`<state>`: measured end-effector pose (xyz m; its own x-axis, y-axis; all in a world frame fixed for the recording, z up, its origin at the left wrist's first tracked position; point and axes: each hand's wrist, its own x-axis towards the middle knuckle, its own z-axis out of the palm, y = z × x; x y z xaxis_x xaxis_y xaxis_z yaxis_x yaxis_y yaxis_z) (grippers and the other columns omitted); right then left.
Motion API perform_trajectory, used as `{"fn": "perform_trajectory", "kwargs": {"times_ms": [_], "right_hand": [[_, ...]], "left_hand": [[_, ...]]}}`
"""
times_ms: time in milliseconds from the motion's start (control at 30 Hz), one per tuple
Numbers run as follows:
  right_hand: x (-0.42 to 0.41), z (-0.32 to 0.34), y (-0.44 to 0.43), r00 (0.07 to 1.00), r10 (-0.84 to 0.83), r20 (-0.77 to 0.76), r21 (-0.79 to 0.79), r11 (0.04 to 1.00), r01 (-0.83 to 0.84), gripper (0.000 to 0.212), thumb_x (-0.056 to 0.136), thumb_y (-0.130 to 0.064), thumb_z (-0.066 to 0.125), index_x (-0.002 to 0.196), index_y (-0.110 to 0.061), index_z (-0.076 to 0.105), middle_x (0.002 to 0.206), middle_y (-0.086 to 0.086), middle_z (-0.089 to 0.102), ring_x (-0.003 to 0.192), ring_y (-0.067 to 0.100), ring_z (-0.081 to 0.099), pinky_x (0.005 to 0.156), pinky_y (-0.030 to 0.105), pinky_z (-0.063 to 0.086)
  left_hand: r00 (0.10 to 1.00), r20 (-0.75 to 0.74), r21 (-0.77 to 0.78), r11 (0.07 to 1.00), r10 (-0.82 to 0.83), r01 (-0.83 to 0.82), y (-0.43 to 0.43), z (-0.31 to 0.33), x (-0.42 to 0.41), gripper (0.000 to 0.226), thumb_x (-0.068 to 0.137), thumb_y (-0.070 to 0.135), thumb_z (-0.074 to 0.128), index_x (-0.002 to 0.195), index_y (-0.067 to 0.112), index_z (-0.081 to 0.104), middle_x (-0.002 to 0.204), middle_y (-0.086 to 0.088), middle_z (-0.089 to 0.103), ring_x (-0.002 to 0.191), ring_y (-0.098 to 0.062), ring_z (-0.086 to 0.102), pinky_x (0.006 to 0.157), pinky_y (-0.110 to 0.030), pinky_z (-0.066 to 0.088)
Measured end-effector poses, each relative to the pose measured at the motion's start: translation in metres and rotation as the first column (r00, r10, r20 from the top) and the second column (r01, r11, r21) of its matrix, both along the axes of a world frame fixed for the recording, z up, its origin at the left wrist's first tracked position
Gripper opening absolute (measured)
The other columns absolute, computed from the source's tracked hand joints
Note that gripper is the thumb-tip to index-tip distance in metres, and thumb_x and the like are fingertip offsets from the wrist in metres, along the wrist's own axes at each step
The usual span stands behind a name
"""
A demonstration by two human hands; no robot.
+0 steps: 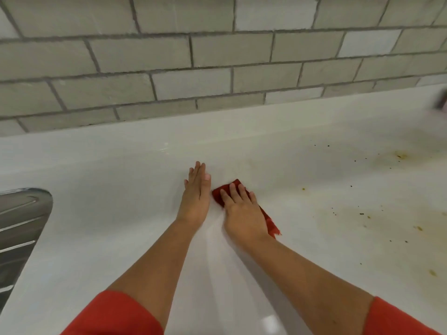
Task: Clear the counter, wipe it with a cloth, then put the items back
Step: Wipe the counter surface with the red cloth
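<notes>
A white counter (pixel 314 189) runs below a grey tiled wall. My right hand (pixel 242 209) lies flat with straight fingers on a red cloth (pixel 221 193), pressing it to the counter near the middle. Most of the cloth is hidden under the hand; a corner shows ahead of the fingers and a strip shows by the wrist. Just left of it, my left hand (pixel 197 192) rests flat on the bare counter with its fingers straight and together, holding nothing.
Yellowish stains and dark crumbs (pixel 362 213) spread over the counter's right part. A steel sink drainer (pixel 21 228) sits at the left edge. A blurred object (pixel 441 100) stands at the far right. The grey tiled wall (pixel 193 68) bounds the back.
</notes>
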<state>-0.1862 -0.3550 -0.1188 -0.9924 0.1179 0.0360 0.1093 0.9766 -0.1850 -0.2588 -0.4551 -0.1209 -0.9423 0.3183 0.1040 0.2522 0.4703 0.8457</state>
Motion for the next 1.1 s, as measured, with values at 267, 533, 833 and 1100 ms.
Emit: {"fn": "perform_trajectory", "kwargs": {"times_ms": [267,533,833,1100], "right_hand": [[-0.058,0.000,0.074,0.981,-0.191,0.039,0.020,0.982,0.190,0.057,0.097,-0.013,0.031,0.150,-0.017,0.012,0.160,0.006,0.002,0.148,0.021,-0.001,0.119,0.037,0.002],[-0.022,0.009,0.032,0.989,-0.149,-0.013,-0.336,0.932,0.137,0.049,0.096,-0.006,0.030,0.145,-0.012,0.029,0.154,0.013,0.023,0.145,0.027,0.015,0.119,0.036,0.009],[-0.058,0.038,0.154,0.915,-0.314,0.255,-0.149,0.922,0.357,0.056,0.093,-0.007,0.041,0.146,-0.023,0.030,0.150,0.006,0.027,0.138,0.026,0.029,0.111,0.035,0.032],[-0.061,0.026,0.167,0.932,-0.208,0.297,0.049,0.978,0.202,0.050,0.099,-0.016,0.029,0.147,-0.033,0.025,0.154,0.002,0.023,0.139,0.026,0.028,0.111,0.042,0.033]], "left_hand": [[0.999,-0.043,-0.048,0.999,0.002,-0.004,-0.001,-0.003,0.001,0.055,0.098,0.045,0.016,0.149,0.027,0.012,0.157,0.016,0.001,0.142,0.004,-0.008,0.116,-0.021,-0.009],[0.996,-0.083,-0.003,0.999,0.039,-0.039,0.003,0.007,0.010,0.048,0.100,0.036,0.024,0.147,0.025,0.024,0.156,0.012,0.016,0.139,0.005,0.003,0.118,-0.023,-0.004],[0.994,-0.082,-0.527,0.850,-0.075,0.021,0.116,0.011,0.063,0.107,0.062,0.063,-0.026,0.149,0.007,0.002,0.158,-0.015,0.003,0.147,-0.027,-0.002,0.116,-0.038,-0.012],[0.990,-0.097,-0.643,0.766,-0.101,0.015,0.071,-0.003,-0.009,0.062,0.100,0.033,0.021,0.149,0.006,-0.005,0.159,-0.010,-0.002,0.147,-0.021,-0.002,0.118,-0.032,-0.006]]}}
